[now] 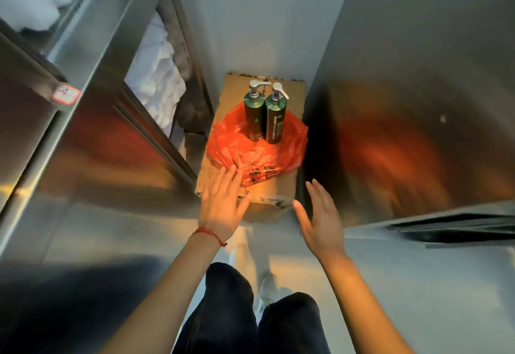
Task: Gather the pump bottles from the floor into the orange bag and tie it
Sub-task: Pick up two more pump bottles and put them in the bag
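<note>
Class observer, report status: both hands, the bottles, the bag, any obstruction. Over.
Left hand open, fingertips at orange bag. Right hand open, empty. Two pump bottles upright on bag, atop cardboard box. Nothing blocking.

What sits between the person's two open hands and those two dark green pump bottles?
In the head view, crumpled orange plastic bag on a brown cardboard box fills that stretch; the bottles stand upright on the bag.

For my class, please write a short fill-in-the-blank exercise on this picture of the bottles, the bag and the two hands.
1. ____ dark green pump bottles stand upright side by side.
2. The crumpled orange plastic bag lies on a brown ____ box.
3. The red string bracelet is on the ____ wrist.
4. Both open hands, left hand and right hand, hold ____.

Missing words: Two; cardboard; left; nothing
</note>
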Available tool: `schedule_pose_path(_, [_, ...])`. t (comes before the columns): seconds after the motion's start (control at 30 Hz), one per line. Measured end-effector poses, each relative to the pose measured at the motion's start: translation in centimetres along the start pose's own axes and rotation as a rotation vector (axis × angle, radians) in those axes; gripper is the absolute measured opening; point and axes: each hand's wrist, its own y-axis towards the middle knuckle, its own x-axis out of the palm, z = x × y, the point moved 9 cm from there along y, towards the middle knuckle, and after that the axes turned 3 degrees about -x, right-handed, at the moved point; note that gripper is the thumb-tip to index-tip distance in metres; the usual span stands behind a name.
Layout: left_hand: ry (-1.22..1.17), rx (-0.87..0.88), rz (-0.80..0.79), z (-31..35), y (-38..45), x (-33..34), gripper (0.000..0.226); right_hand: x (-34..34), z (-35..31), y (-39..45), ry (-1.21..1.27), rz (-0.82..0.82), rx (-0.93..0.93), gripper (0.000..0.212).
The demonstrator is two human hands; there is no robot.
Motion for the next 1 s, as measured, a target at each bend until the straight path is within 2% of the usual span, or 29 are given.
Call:
schedule_pose_path(0.27, [0.129,0.221,-0.169,3.7,-5.2,2.9,0.055,-2.3,2.6,-8.5,-0.077,0.082,0.150,0.052])
schedule_pose_path(0.57, [0.212,0.546,-0.329,9.8,-10.8,6.8,0.056,-5.2,7.6,-22.5,-0.102,0.264,0.508,0.053])
schedule_pose_path(0.83, [0.178,0.850,-0.446,21.4,-19.3,10.8,0.057,-9.2,11.8,-38.0,-0.071,0.482,0.812,0.052])
schedule_pose_path(1.0, [0.145,1.044,-0.524,30.1,-27.5,14.7,0.056,-12.1,14.9,-49.5,-0.061,0.631,0.992,0.052])
